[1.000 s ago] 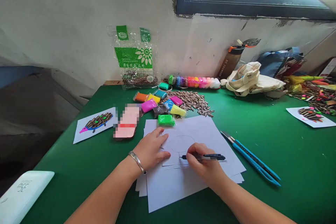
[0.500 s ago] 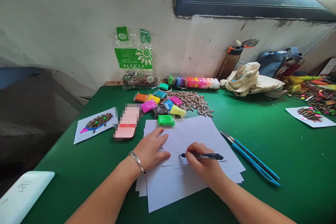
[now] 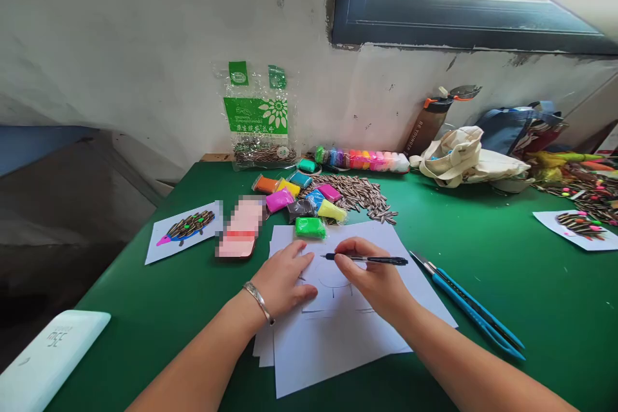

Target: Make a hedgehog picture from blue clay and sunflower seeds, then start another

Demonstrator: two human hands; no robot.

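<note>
Black pen (image 3: 381, 260) lies in the right hand (image 3: 369, 277), just right of the frame's centre, pinched between thumb and fingers, its tip pointing left past the fingertips. Below it is a small sheet (image 3: 338, 304) bearing an oval outline with short lines under it; whether the tip touches the paper or stands slightly above it is hard to tell from this angle. The left hand (image 3: 282, 278), left of the tip, lies with fingers and thumb spread on the small sheet's left side, a silver bracelet (image 3: 259, 302) at the wrist. Larger white sheets (image 3: 318, 360) lie beneath, on the green bench (image 3: 193, 322). Just above the left hand in the frame, a bright green packet (image 3: 309, 228) rests on the papers' upper edge, near other coloured packets (image 3: 279, 200) and striped seeds (image 3: 360, 193). Toward the lower right lies a blue-handled tool (image 3: 477, 309).
</note>
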